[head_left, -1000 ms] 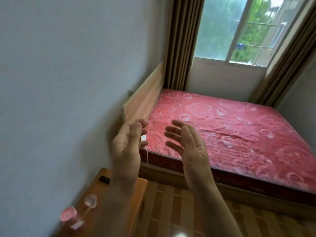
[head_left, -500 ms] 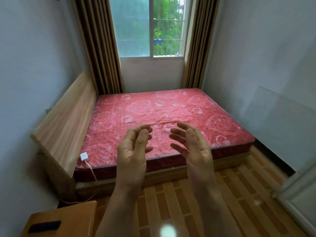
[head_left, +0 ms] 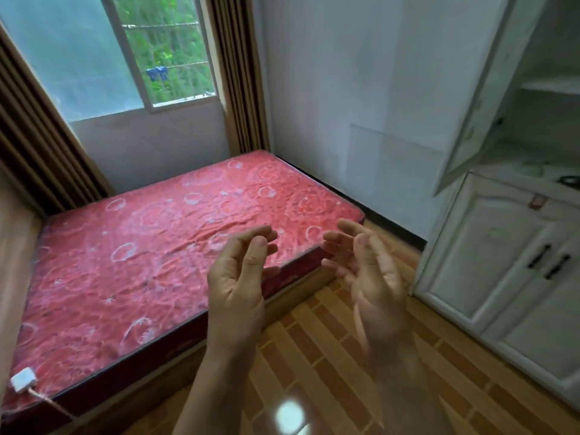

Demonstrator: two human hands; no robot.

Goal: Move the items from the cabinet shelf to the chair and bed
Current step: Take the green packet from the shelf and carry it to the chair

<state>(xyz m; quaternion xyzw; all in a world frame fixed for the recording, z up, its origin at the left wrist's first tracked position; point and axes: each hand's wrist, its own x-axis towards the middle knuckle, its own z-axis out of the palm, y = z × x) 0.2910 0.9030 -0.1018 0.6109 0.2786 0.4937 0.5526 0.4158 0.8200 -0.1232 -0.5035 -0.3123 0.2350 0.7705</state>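
— So where are the person's hands?
— Both are raised, palms facing each other, in front of the near right corner of the red bed (head_left: 150, 246). The left hand (head_left: 235, 287) and right hand (head_left: 373, 277) hold nothing; their fingers (head_left: 240, 243) are spread and loosely curled.
— And the items (head_left: 568, 180)?
— Small, blurred, they lie on the cabinet shelf (head_left: 508, 180) at the right, beside its open door (head_left: 477, 98), well apart from both hands.
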